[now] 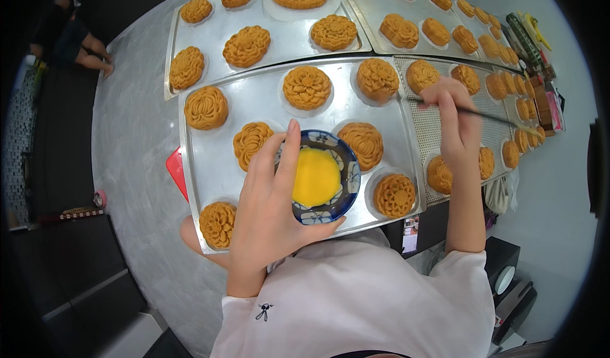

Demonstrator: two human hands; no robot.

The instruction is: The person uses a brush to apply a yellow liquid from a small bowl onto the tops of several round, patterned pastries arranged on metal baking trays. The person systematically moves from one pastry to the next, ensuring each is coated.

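Note:
My left hand [267,199] is wrapped around a small blue-and-white patterned bowl [348,179] with bright yellow liquid [316,177], like beaten egg, inside. It hovers over the near metal tray [400,129], hiding part of the mooncakes beneath. Pinched in my right hand [452,110] is a thin, dark-handled brush [495,116]. The brush points right across the perforated tray [457,129], its far end close to the small mooncakes [522,140] there. Molded golden-brown mooncakes, such as a flower-patterned one [307,88], sit on paper rounds on the near tray.
More mooncakes fill the far left tray [286,34] and far right tray [381,24]. A phone [411,234] lies below the trays, and a red object [176,172] pokes out at left. Another person's legs [89,53] show at upper left. Packages [548,100] stand at right.

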